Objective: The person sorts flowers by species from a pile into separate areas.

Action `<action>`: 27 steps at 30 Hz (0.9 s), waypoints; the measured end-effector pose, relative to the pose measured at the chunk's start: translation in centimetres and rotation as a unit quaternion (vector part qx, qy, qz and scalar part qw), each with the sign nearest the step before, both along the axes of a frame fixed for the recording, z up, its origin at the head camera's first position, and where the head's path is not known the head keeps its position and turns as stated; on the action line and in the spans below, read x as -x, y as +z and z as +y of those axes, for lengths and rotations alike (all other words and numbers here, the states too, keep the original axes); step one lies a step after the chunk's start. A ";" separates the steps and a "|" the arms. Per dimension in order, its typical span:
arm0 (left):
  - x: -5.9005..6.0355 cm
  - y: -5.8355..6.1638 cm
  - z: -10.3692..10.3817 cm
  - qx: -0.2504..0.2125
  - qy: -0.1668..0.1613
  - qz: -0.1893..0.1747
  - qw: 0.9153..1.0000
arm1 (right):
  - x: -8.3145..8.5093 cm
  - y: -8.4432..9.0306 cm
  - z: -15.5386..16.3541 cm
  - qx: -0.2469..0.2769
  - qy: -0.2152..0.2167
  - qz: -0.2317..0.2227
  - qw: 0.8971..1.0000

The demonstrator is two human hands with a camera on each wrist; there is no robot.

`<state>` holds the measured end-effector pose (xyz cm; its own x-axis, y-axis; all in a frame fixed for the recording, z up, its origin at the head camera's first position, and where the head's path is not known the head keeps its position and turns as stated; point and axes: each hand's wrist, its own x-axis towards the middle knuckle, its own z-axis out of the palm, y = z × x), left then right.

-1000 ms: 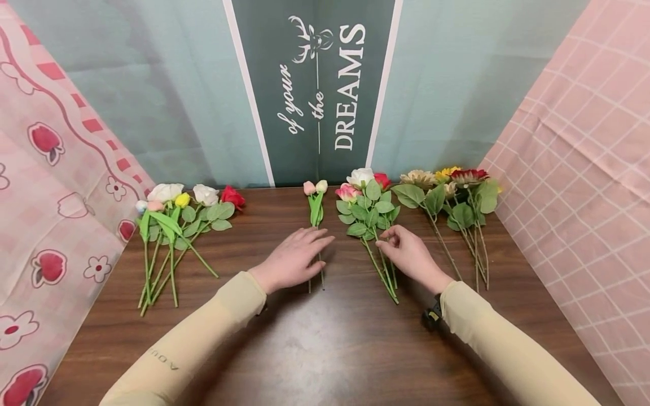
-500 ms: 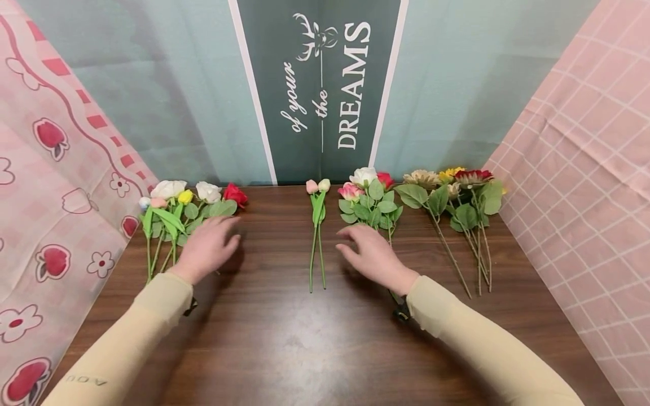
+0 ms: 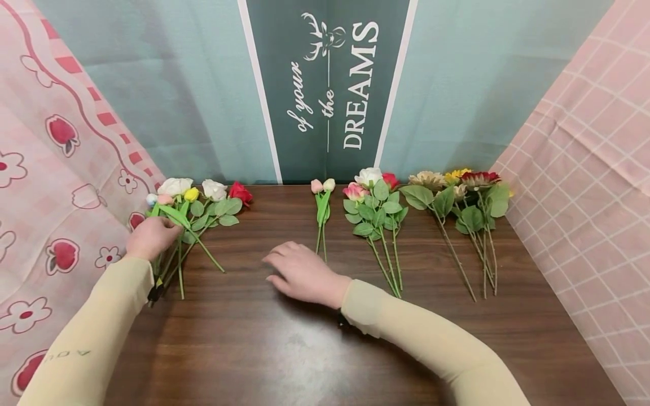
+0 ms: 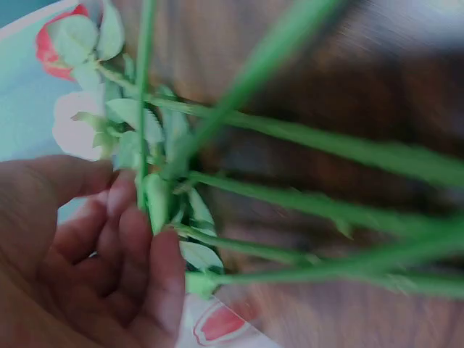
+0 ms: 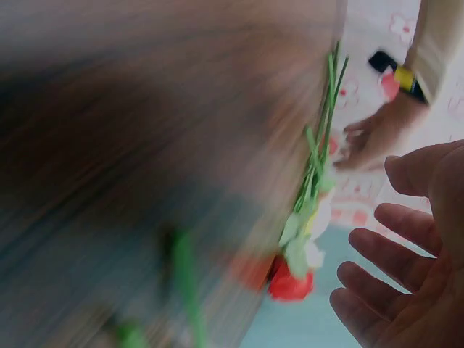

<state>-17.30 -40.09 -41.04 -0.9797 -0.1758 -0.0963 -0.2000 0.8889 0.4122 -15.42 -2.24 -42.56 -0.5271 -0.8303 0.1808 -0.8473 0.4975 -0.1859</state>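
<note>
Fingers [image 4: 167, 264] of the left hand [image 3: 151, 237] curl close beside a tulip leaf [image 4: 156, 199] in the leftmost flower bunch [image 3: 197, 209]; whether they grip it, I cannot tell. The right hand [image 3: 302, 276], loosely spread, holds nothing near a tulip pair [image 3: 322, 211]. Crossed stems [image 3: 209, 252] could snag, a tug dragging neighbours along. Beneath lies a brown wood-grain table [image 3: 228, 344], framed by a teal backdrop [image 3: 203, 84], apple-print cloth [image 3: 25, 242] and pink grid cloth [image 3: 569, 197].

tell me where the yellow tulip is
In the head view, the yellow tulip lies at the left, between two white roses, beyond the left hand.
</note>
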 end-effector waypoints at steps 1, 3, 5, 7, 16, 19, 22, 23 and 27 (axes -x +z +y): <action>0.2 0.1 0.0 -0.019 0.000 -0.015 1.000 | -0.2 0.0 -0.6 -0.004 0.005 0.006 1.000; 0.6 0.3 0.2 -0.065 0.003 -0.050 0.997 | -0.7 0.2 -1.7 -0.014 0.015 0.022 1.000; 1.1 0.4 0.5 -0.123 0.019 -0.081 0.989 | -1.1 0.2 -2.6 -0.024 0.023 0.034 0.999; 1.5 0.4 0.8 -0.173 0.043 -0.099 0.979 | -1.4 0.2 -3.3 -0.032 0.031 0.044 0.998; 2.3 -0.2 1.1 -0.296 0.137 -0.145 0.934 | -1.9 -0.2 -4.2 -0.040 0.038 0.037 0.998; 2.3 -0.3 1.2 -0.304 0.137 -0.147 0.931 | -1.8 -0.3 -3.9 -0.035 0.034 0.031 0.998; 2.2 -0.2 1.2 -0.314 0.138 -0.148 0.928 | -1.5 -0.5 -3.3 -0.029 0.026 0.025 0.999; 2.2 -0.1 1.1 -0.320 0.138 -0.148 0.926 | -1.4 -0.5 -3.0 -0.025 0.022 0.022 0.999; 2.1 0.3 0.9 -0.353 0.122 -0.149 0.916 | -0.8 -0.9 -1.6 -0.017 0.005 0.009 1.000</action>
<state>-19.37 -39.21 -40.71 -0.8316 -0.1768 -0.5265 -0.5538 0.3357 0.7620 -14.61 -3.84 -43.43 -0.5162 -0.8410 0.1618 -0.8551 0.4954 -0.1528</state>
